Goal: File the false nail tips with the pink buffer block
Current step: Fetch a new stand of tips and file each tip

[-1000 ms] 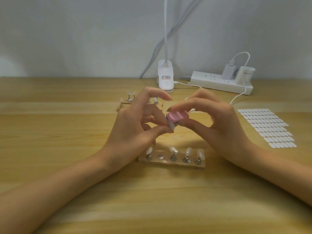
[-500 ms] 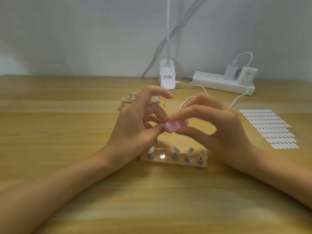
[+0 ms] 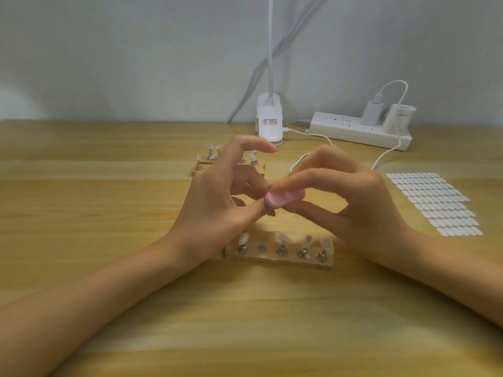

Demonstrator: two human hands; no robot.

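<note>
The pink buffer block (image 3: 283, 198) is held above the counter (image 3: 109, 213) at the centre of the frame, between the two hands. It is a small, pale pink block with rounded ends and a slightly pinched waist, its broad face turned up and a darker edge showing along its lower left end.

The right hand (image 3: 364, 205) grips it, fingers (image 3: 299, 178) curled over the top and thumb underneath. The left hand (image 3: 215, 205) meets the block's left end: thumb and a bent finger pinch a small item (image 3: 270, 212) that only just shows below the block, too blurred to identify. Its index finger arches free above.

Directly below the hands lies a wooden holder (image 3: 280, 261) with clear false nail tips (image 3: 243, 238) on metal pegs; the second spot from the left shows only a round disc. A second holder (image 3: 196, 171) sits behind the left hand. At right lies a sheet of white tabs (image 3: 432, 202); a power strip (image 3: 353, 130) and a white lamp clip (image 3: 269, 126) are at the upper centre and right.
</note>
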